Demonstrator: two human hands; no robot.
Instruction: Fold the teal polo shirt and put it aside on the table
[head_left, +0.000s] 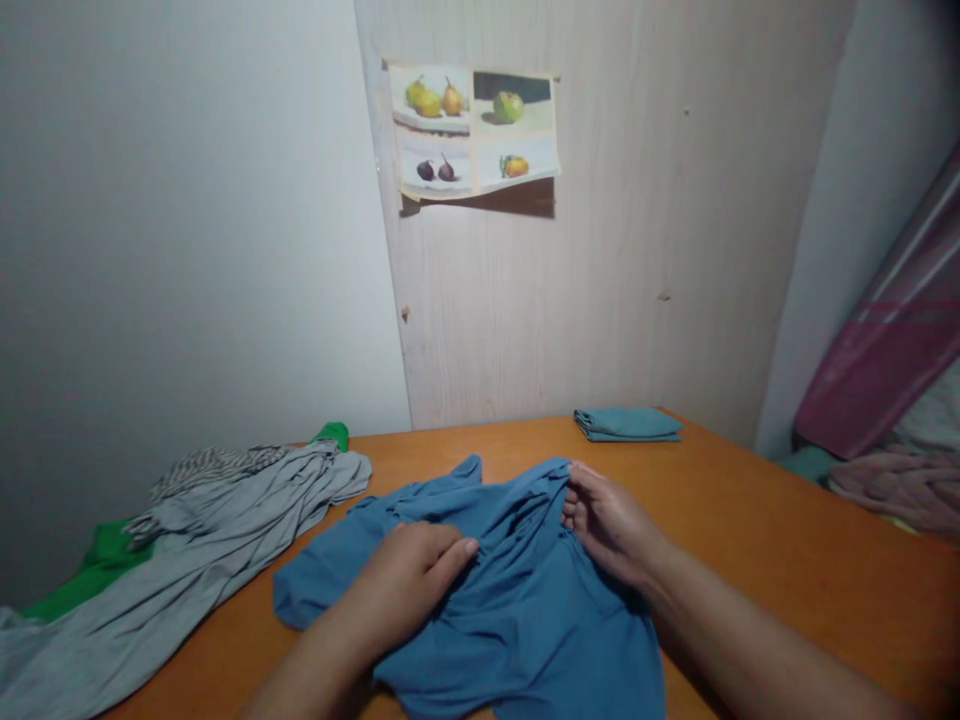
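A crumpled blue garment [517,590] lies spread in loose folds on the orange table; its exact kind cannot be made out. My right hand [604,520] pinches its upper right edge and lifts that part a little, with the fingers curled in. Over the garment's left middle, my left hand [424,570] has its thumb pointing right and its fingers closed into the cloth. Those left fingertips are mostly hidden by the hand and the folds.
Grey clothes [247,540] and a green cloth [112,560] are heaped along the table's left side. A folded teal cloth [628,424] rests at the back right of the table [757,560]. Behind stands a wall with a fruit picture [476,130]. Pinkish fabric [900,485] lies beyond the right edge.
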